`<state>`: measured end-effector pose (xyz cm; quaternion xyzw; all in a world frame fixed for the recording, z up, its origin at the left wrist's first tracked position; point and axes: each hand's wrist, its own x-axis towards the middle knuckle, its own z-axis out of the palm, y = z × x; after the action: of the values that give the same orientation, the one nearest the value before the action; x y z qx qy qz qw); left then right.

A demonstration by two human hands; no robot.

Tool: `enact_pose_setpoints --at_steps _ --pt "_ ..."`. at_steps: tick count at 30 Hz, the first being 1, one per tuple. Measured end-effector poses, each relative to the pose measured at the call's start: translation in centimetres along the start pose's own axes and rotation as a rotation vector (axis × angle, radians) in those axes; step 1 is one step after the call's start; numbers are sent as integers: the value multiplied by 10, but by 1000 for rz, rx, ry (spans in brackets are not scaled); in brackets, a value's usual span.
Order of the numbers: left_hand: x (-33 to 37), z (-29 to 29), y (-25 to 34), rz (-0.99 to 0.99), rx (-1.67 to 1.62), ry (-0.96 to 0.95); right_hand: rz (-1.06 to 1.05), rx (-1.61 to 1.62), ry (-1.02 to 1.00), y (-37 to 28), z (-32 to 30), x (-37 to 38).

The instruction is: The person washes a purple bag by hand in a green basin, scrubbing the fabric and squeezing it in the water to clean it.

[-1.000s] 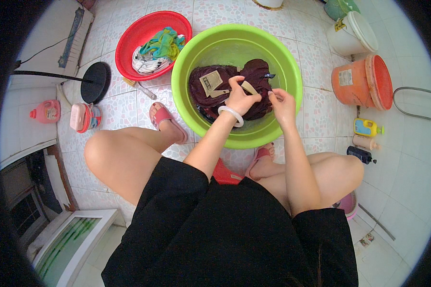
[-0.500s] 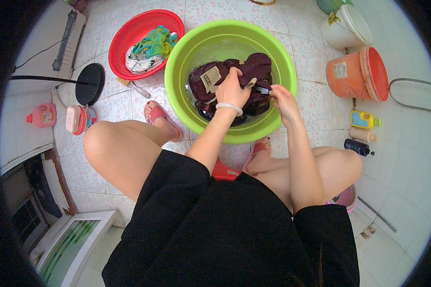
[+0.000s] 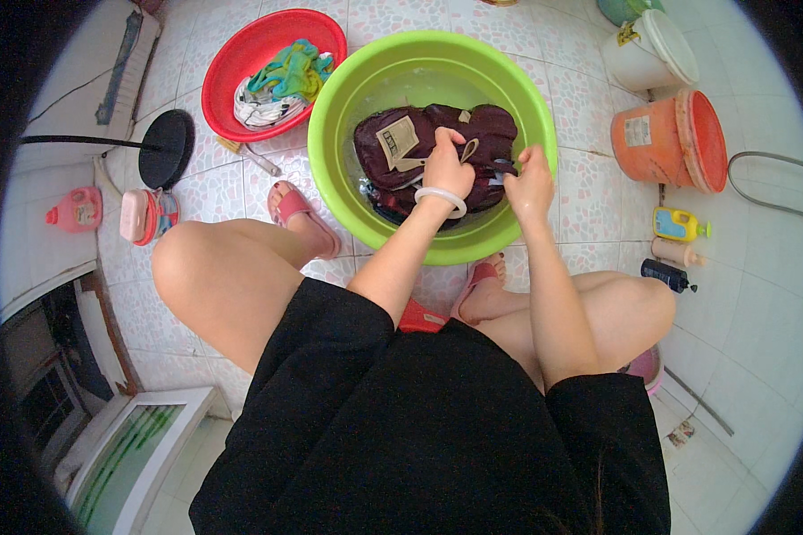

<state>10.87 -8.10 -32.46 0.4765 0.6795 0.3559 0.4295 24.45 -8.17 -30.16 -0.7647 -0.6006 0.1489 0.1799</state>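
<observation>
A green basin [image 3: 324,169] holds water and a wet maroon bag [image 3: 437,120] with a beige printed patch [image 3: 397,141] and a thin beige strap. My left hand [image 3: 446,174], with a white bangle at the wrist, is closed on the bag's strap near its middle. At the bag's right edge, my right hand [image 3: 531,183] has its fingers curled, the thumb against a small dark strap end with a pale bit showing beside it. What lies under the bag is dark and partly hidden.
Behind on the left, a red basin [image 3: 216,94] holds green and white cloths, with a brush [image 3: 259,159] beside it. An orange bucket [image 3: 647,134], a white bucket [image 3: 629,58] and several bottles line the right wall. A black round stand base [image 3: 167,150] is at left.
My right hand has risen a little, its fingers more curled upward. My left hand has shifted slightly right and down, and the bag lies somewhat flatter in the basin.
</observation>
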Motion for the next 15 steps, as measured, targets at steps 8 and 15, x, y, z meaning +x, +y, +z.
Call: enact_pose_setpoints --at_steps 8,15 --pt "-4 -4 13 425 76 -73 -49 307 -166 24 3 23" --pt "-14 0 31 321 626 -121 0 510 -290 29 3 28"
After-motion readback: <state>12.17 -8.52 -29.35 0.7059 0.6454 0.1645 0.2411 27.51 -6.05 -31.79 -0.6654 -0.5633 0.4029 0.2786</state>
